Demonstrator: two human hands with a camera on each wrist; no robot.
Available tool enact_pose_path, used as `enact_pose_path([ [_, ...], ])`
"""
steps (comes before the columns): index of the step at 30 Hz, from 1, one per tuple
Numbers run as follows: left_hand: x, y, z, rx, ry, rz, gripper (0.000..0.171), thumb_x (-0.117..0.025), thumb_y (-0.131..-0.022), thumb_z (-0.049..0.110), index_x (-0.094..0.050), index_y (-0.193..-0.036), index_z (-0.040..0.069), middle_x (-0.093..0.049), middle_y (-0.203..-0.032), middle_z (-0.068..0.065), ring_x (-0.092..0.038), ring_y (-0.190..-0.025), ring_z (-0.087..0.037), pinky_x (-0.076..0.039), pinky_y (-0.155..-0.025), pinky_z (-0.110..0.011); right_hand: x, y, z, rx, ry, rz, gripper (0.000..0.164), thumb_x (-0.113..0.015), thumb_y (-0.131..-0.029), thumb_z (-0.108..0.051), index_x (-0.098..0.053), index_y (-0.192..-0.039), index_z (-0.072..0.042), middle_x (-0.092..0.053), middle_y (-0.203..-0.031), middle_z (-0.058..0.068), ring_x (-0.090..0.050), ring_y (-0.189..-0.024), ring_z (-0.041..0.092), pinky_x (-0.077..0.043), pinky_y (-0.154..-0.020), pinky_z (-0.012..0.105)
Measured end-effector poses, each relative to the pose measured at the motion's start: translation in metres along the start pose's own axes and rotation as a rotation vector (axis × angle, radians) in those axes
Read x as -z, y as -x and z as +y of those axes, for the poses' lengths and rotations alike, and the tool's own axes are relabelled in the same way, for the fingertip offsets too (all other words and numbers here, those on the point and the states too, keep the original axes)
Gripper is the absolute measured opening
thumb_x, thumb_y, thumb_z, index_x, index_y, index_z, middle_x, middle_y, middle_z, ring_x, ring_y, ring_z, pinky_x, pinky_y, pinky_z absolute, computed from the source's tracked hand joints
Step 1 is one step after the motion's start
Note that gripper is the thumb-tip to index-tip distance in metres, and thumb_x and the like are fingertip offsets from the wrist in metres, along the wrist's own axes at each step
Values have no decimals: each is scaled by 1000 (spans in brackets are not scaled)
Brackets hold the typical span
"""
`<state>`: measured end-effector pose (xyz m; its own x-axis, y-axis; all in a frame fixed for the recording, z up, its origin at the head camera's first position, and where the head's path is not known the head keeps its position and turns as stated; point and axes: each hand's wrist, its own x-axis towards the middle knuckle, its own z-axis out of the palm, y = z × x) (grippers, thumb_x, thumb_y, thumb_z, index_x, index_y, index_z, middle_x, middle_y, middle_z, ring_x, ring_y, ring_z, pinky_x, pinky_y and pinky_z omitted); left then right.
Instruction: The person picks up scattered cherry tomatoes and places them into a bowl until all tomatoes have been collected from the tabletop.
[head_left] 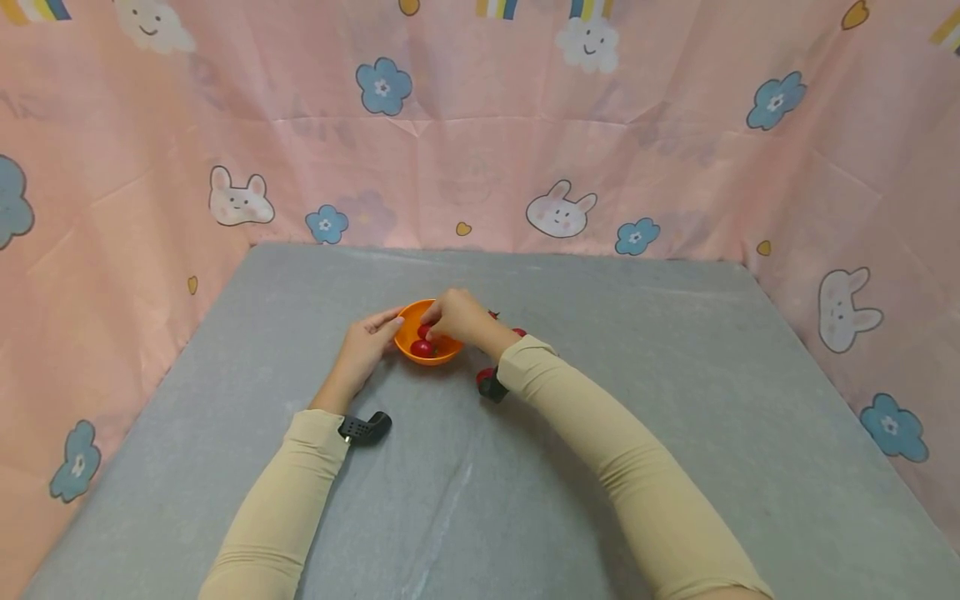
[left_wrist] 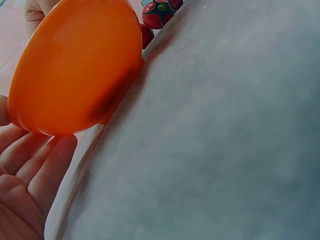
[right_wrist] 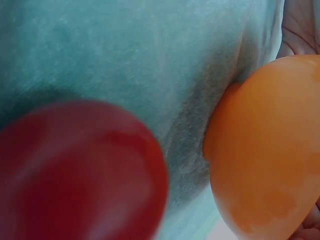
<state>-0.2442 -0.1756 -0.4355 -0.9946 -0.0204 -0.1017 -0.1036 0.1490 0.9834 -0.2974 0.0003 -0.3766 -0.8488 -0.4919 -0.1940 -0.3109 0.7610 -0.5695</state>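
An orange bowl [head_left: 407, 327] stands on the grey table, seen from its outer side in both wrist views. My left hand [head_left: 360, 348] holds it at the left, with the thumb at the rim and the fingers against the outside below. Inside the bowl lies a red tomato [head_left: 422, 348]. My right hand [head_left: 459, 318] reaches over the right rim, its fingertips pinching a second tomato [head_left: 424, 332] just behind the first. In the right wrist view, the right fingers are out of sight.
More tomatoes lie right of the bowl, partly hidden by the right forearm: one tomato [head_left: 484, 376] in front, another tomato [head_left: 519, 332] behind the wrist. One tomato [left_wrist: 159, 14] shows a green star-shaped top. A pink patterned curtain [head_left: 465, 150] hangs around the grey table [head_left: 637, 350].
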Motion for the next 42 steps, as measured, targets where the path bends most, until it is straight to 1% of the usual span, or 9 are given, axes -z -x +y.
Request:
enact_pose_path([
  [8,0,0,2,-4,6,-3,44,-56,-102,28,-56,-141,7,-56,-145,-13,-58,-126,-29,-55,-85,-17,1,-1,2,-4,-43,1,26,-75,-88,-12,-76,-114,-9,-75,-114,7,-62,-109,23,-54,-98,31],
  [12,0,2,3,-2,-10,1,44,-56,-102,28,-55,-142,7,-56,-145,-13,-58,-125,-28,-55,-86,-18,5,0,3,3,-63,10,26,-75,-88,-13,-76,-114,-9,-75,-115,7,-63,-113,22,-54,-98,30],
  [16,-1,3,4,2,-20,7,44,-56,-102,28,-56,-141,8,-57,-144,-12,-59,-122,-25,-55,-84,-18,16,4,5,-19,-139,29,27,-75,-89,-12,-75,-115,-9,-74,-118,8,-63,-118,23,-53,-100,32],
  [20,-1,3,4,0,-23,13,44,-57,-102,28,-57,-141,8,-57,-144,-12,-60,-119,-24,-55,-82,-17,28,10,9,-39,-211,61,28,-76,-88,-14,-75,-116,-10,-73,-120,7,-63,-119,23,-51,-104,36],
  [25,-1,2,4,5,-27,17,44,-57,-102,29,-57,-141,9,-57,-144,-11,-58,-122,-24,-54,-80,-15,41,19,20,-49,-298,107,30,-77,-87,-18,-75,-116,-9,-74,-118,7,-62,-119,23,-49,-106,40],
  [30,0,2,2,3,-19,12,44,-57,-102,29,-56,-141,9,-56,-146,-11,-57,-125,-26,-53,-79,-12,50,30,33,-48,-388,153,33,-78,-87,-19,-74,-117,-7,-74,-118,9,-67,-113,24,-51,-103,40],
  [35,-1,1,1,4,-16,16,44,-57,-102,29,-56,-141,9,-56,-145,-11,-57,-124,-26,-52,-78,-11,56,39,51,-31,-418,170,32,-77,-87,-17,-74,-117,-6,-73,-118,12,-70,-108,25,-53,-100,40],
  [38,-1,1,1,8,-24,17,44,-56,-102,29,-56,-141,9,-56,-145,-11,-57,-124,-25,-52,-77,-11,59,45,59,-42,-415,173,32,-76,-88,-15,-73,-118,-4,-73,-118,13,-70,-108,26,-53,-101,41],
  [42,-1,2,2,14,-35,21,44,-56,-102,30,-56,-142,10,-55,-146,-10,-57,-123,-24,-52,-78,-13,60,50,69,-66,-424,176,33,-76,-88,-14,-72,-119,-4,-72,-120,13,-68,-112,27,-50,-105,42],
])
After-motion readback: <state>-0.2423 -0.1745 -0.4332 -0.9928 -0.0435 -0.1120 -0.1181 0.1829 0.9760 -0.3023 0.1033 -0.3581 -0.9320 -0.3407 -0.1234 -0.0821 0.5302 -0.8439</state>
